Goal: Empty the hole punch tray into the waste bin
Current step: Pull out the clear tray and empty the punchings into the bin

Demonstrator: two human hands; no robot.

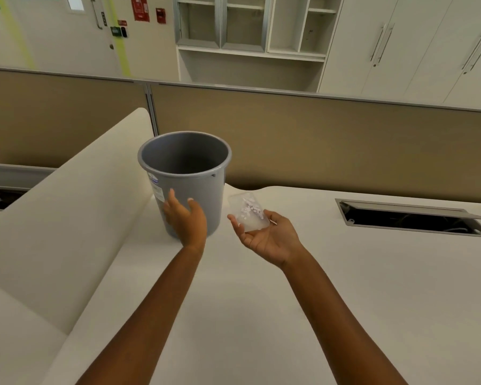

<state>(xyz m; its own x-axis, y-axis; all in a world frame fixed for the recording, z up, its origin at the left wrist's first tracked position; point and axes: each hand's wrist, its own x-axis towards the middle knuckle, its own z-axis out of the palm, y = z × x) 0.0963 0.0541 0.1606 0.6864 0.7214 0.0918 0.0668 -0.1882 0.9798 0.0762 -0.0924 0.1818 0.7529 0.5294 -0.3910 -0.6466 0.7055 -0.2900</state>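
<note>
A grey plastic waste bin (188, 168) stands upright on the white desk, its mouth open and its inside dark. My left hand (186, 218) rests against the bin's near wall low down, fingers spread around it. A clear hole punch tray (247, 213) lies on the fingers of my right hand (264, 236), palm up, just right of the bin and below its rim. Small white paper dots sit inside the tray.
The white desk (289, 301) stretches to the right, with an open cable hatch (411, 218) at the far right. A cream curved divider (67, 212) rises to the left. A tan partition (317, 140) stands behind the bin.
</note>
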